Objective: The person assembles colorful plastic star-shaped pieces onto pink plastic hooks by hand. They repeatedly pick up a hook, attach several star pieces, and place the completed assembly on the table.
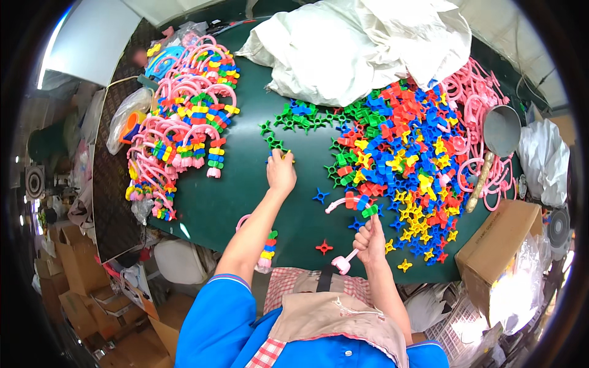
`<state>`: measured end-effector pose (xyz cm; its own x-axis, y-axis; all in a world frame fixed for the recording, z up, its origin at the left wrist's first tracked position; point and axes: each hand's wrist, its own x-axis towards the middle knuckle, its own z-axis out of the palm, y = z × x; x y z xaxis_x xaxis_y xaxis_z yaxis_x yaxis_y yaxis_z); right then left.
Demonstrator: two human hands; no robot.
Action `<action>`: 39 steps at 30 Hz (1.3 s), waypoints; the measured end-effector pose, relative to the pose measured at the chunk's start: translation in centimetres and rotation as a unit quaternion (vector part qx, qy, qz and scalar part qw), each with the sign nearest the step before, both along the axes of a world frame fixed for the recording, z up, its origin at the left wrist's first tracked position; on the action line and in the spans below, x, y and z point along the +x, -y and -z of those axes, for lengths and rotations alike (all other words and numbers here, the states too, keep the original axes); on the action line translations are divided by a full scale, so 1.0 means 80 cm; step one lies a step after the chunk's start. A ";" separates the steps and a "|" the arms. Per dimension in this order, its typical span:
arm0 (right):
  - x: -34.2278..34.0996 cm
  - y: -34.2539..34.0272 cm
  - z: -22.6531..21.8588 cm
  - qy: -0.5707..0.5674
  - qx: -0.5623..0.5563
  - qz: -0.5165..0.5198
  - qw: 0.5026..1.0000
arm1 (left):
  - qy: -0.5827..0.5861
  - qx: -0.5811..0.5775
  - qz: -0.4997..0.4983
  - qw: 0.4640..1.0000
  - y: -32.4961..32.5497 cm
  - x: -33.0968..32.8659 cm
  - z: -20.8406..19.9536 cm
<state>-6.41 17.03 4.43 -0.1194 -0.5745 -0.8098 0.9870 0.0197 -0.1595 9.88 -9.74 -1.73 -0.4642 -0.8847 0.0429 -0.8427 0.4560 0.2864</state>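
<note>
Pink plastic fills my right hand (pixel 370 240): I grip a curved rod (pixel 351 228) near its lower part, fingers closed tight around it. Its long axis runs from a knobbed end low by the table's near edge, up past my fist, then arcs over to the left, where its other tip points back toward my left arm. Red, blue and green star pieces (pixel 361 203) sit threaded along the upper bend. My left hand (pixel 281 172) reaches out flat across the green table (pixel 215 202), fingertips pinched on a small piece from the scatter of green stars (pixel 288 119); I cannot tell its exact shape. To my right lies the big heap of mixed coloured stars (pixel 402 165), and far left the pile of finished pink rods (pixel 184 116). A white sack (pixel 343 49) lies beyond.
</note>
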 end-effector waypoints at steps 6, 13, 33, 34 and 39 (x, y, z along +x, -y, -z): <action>-0.032 0.029 -0.019 -0.175 -0.041 0.096 0.979 | -0.296 0.454 0.036 0.840 -0.070 -0.047 0.019; -0.015 0.009 -0.034 -0.217 -0.072 0.117 0.966 | -0.530 0.736 -0.163 0.389 -0.124 -0.098 -0.035; -0.396 -0.087 0.064 -0.754 0.493 -0.341 0.269 | -0.216 0.475 -0.075 0.850 -0.108 0.089 -0.179; -0.395 -0.087 0.059 -0.761 0.462 -0.363 0.275 | -0.196 0.483 -0.116 0.845 -0.101 0.122 -0.163; -0.394 -0.118 0.040 -0.802 0.379 -0.214 0.410 | 0.039 -0.068 0.053 0.995 -0.141 0.129 -0.103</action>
<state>-37.95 26.44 1.24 -0.8665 -0.4767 0.1478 -0.4945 0.7796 -0.3843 20.20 1.55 6.54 -0.5613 -0.8188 0.1201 -0.8048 0.5739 0.1516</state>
